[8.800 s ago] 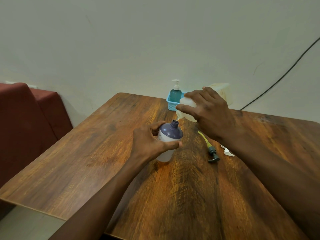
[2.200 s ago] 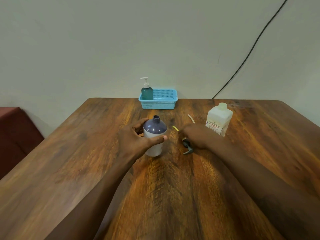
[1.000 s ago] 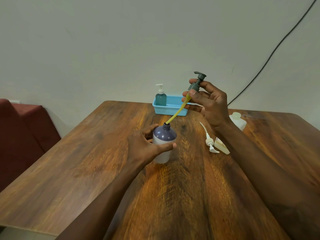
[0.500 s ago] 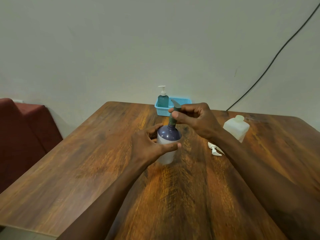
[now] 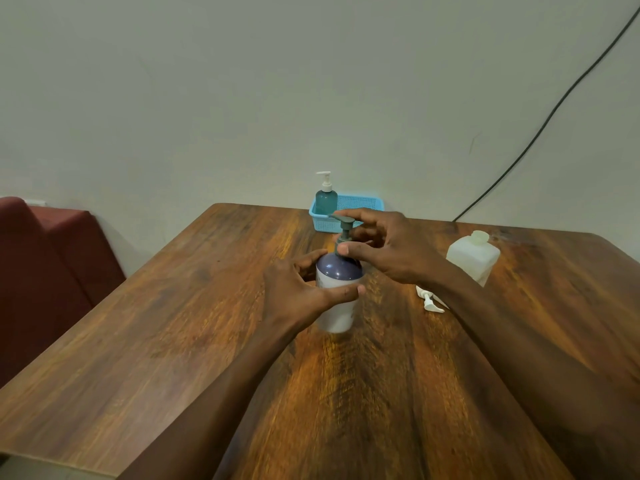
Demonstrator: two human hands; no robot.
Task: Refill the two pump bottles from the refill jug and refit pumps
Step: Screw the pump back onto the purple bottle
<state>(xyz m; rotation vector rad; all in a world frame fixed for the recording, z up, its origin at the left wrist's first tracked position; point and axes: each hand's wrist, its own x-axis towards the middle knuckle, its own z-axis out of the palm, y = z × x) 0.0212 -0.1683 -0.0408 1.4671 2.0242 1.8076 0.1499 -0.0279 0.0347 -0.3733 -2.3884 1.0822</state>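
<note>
A white bottle with a purple shoulder (image 5: 338, 271) stands upright mid-table. My left hand (image 5: 300, 294) wraps around its body. A grey pump (image 5: 343, 227) sits in the bottle's neck, and my right hand (image 5: 388, 251) pinches the pump's collar between thumb and fingers. The translucent white refill jug (image 5: 473, 255) stands capped to the right. A teal pump bottle (image 5: 326, 199) with a white pump stands in a blue basket (image 5: 360, 204) at the table's far edge.
A loose white pump (image 5: 429, 300) lies on the wooden table (image 5: 194, 327) beside my right forearm. A dark red seat (image 5: 41, 265) is at the left. A black cable (image 5: 540, 133) runs down the wall at the right.
My right hand lowered the grey pump with its yellow tube into the purple bottle; the pump head now shows above my fingers at the neck. My left hand kept its hold.
</note>
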